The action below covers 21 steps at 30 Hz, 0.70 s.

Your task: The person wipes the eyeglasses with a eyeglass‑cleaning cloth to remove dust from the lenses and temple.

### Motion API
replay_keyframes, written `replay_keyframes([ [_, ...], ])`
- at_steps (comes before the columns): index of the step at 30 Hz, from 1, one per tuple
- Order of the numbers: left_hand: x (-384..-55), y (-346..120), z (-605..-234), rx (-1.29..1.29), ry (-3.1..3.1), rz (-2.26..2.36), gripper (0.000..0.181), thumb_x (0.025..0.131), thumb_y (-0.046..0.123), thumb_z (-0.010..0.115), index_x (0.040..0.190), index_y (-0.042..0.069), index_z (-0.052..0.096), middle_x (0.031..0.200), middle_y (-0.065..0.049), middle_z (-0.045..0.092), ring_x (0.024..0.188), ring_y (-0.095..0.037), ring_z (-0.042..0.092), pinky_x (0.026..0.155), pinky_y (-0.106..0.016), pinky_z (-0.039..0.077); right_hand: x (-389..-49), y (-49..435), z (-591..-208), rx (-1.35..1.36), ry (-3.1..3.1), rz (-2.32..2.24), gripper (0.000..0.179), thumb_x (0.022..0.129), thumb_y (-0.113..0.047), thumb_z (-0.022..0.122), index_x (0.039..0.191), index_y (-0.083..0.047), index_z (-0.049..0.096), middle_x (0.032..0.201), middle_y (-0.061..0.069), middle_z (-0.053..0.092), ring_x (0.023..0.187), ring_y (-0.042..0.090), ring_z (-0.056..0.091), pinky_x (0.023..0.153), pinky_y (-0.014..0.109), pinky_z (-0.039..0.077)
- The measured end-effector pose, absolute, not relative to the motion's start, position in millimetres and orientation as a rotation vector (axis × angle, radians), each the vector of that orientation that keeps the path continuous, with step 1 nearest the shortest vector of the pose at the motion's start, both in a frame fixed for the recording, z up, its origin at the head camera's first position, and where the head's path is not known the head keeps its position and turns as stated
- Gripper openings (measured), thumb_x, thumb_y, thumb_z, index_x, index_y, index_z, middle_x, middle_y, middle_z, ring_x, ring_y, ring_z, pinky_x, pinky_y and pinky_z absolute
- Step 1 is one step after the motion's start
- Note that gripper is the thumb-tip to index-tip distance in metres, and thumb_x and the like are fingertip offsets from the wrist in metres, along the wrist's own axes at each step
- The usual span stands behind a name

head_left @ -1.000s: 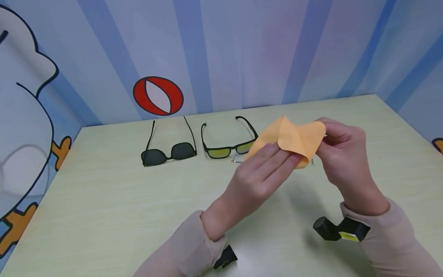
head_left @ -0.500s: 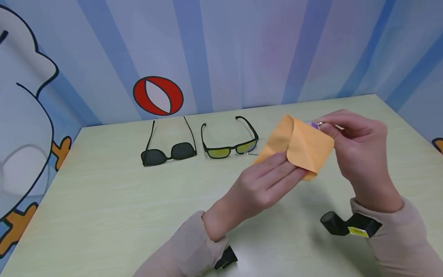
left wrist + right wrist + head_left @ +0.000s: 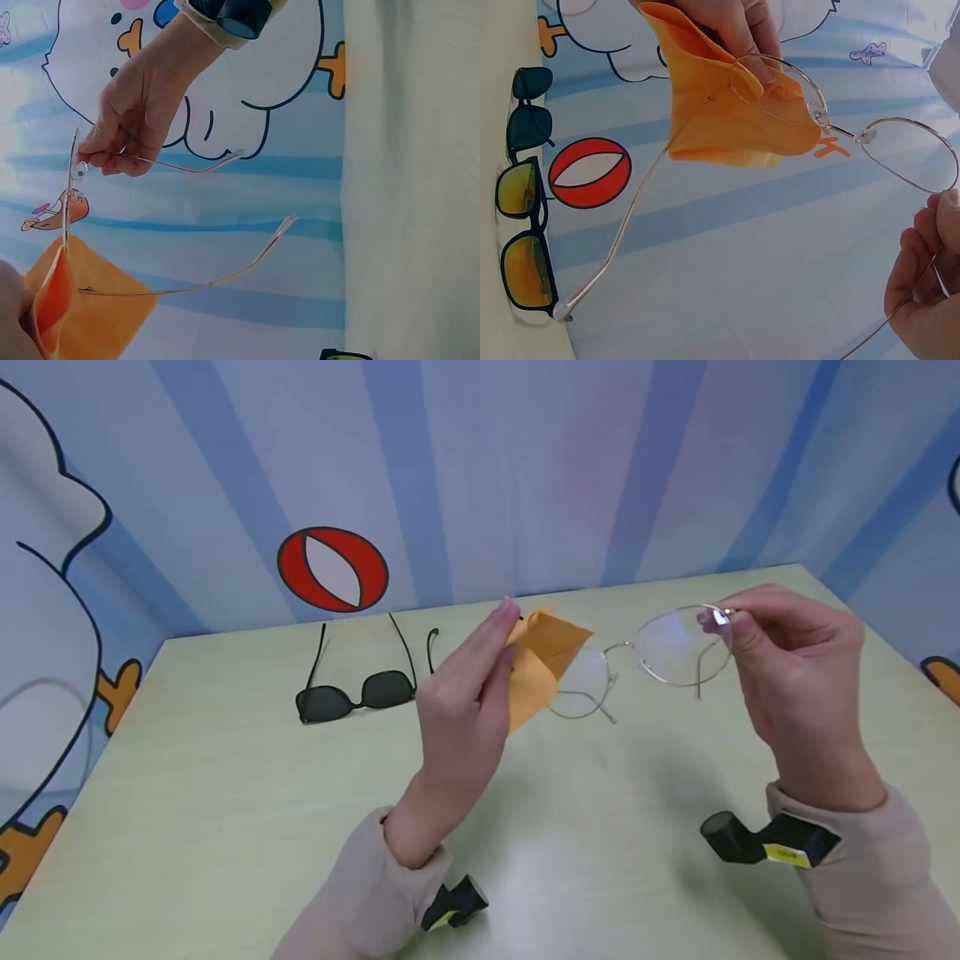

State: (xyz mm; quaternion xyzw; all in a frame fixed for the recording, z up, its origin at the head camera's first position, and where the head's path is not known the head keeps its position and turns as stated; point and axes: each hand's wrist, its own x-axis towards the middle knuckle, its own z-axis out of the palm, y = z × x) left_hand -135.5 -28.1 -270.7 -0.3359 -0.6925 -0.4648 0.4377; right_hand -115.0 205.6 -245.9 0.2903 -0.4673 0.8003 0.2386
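Observation:
My right hand (image 3: 802, 685) pinches a pair of thin gold-rimmed eyeglasses (image 3: 681, 645) at one hinge, holding them up over the table. In my left hand (image 3: 463, 710) is an orange cleaning cloth (image 3: 534, 681), folded round the edge of the other lens. The right wrist view has the cloth (image 3: 720, 120) behind that lens, with left fingers (image 3: 742, 30) on its upper part. Both temples of the glasses stick out unfolded in the left wrist view, where the right hand (image 3: 142, 105) grips near one hinge.
Black sunglasses (image 3: 326, 703) lie on the pale table (image 3: 225, 827) at the back left. Black-framed glasses with yellow lenses (image 3: 526, 270) lie beside them, mostly hidden behind my left hand in the head view. A patterned blue wall (image 3: 480, 485) stands behind the table.
The left hand has turned upright and moved left with the cloth, uncovering the eyeglasses. The right hand has shifted right and gone from the cloth to the frame's hinge.

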Motion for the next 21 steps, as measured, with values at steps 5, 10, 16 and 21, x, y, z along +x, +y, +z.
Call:
replay_keyframes([
  [5,-134,-26,-272,-0.876,-1.800,-1.208,0.030,0.085,-0.003,0.063,0.115,-0.008,0.062,0.113,-0.019,0.064,0.108,-0.024,0.060,0.093,-0.036,0.047,-116,205,-246,0.767,-1.235,2.235,0.014,0.082,0.020,0.055,0.094,0.027,0.057,0.085,0.025,0.065,0.079,0.030,0.064,0.081,0.032,0.054],
  [10,-129,-21,-275,-0.947,-1.873,-1.106,0.030,0.086,-0.001,0.063,0.116,-0.006,0.062,0.115,-0.018,0.063,0.110,-0.024,0.059,0.097,-0.036,0.044,-116,204,-246,0.718,-1.212,2.272,0.017,0.081,0.018,0.058,0.096,0.026,0.058,0.086,0.026,0.066,0.078,0.029,0.064,0.080,0.033,0.054],
  [16,-122,-11,-280,-1.146,-1.863,-0.913,0.031,0.087,0.003,0.064,0.116,-0.008,0.060,0.117,-0.019,0.062,0.114,-0.024,0.056,0.100,-0.026,0.040,-116,203,-246,0.633,-1.214,2.305,0.015,0.083,0.021,0.052,0.096,0.026,0.059,0.085,0.025,0.066,0.073,0.028,0.065,0.076,0.029,0.055],
  [21,-117,-5,-282,-1.214,-1.855,-0.825,0.036,0.091,0.011,0.060,0.120,-0.010,0.057,0.122,-0.021,0.058,0.120,-0.024,0.051,0.103,-0.028,0.037,-116,202,-244,0.493,-1.207,2.283,0.015,0.083,0.018,0.055,0.094,0.026,0.059,0.083,0.023,0.066,0.070,0.025,0.064,0.071,0.026,0.056],
])
